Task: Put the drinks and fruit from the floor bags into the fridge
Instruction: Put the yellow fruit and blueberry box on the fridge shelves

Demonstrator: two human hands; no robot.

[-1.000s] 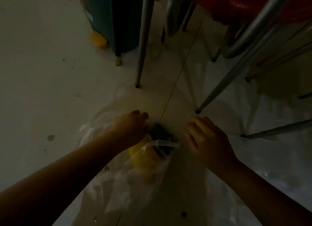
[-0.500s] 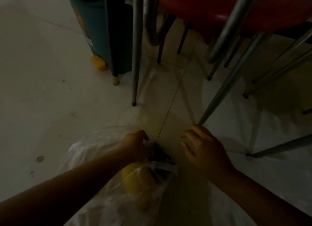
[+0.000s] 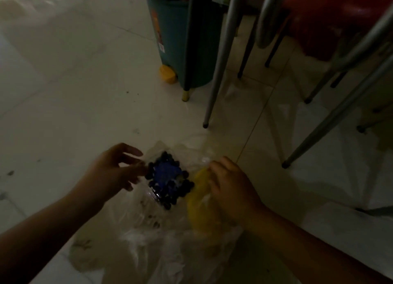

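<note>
A clear plastic bag (image 3: 161, 237) lies crumpled on the pale tiled floor. In its open mouth sits a clear box of blueberries (image 3: 168, 177) with a blue label facing up. To the box's right, inside the bag, is a yellow fruit (image 3: 198, 207). My left hand (image 3: 114, 173) reaches in from the left with fingers spread and fairly straight, fingertips at the box's left edge. On the other side my right hand (image 3: 231, 186) lies over the yellow fruit, fingers curled into the bag's plastic at its rim. The dim light hides finer detail.
A teal bin (image 3: 176, 39) with a yellow foot stands behind the bag. Grey metal chair and table legs (image 3: 219, 67) slant down to the floor at the back and right, under a red seat (image 3: 340, 18). Open floor lies to the left.
The view has tilted up and shifted. My left hand has come out of the bag and spread its fingers; the blueberry box now shows its label. My right hand has moved onto the bag over the yellow fruit.
</note>
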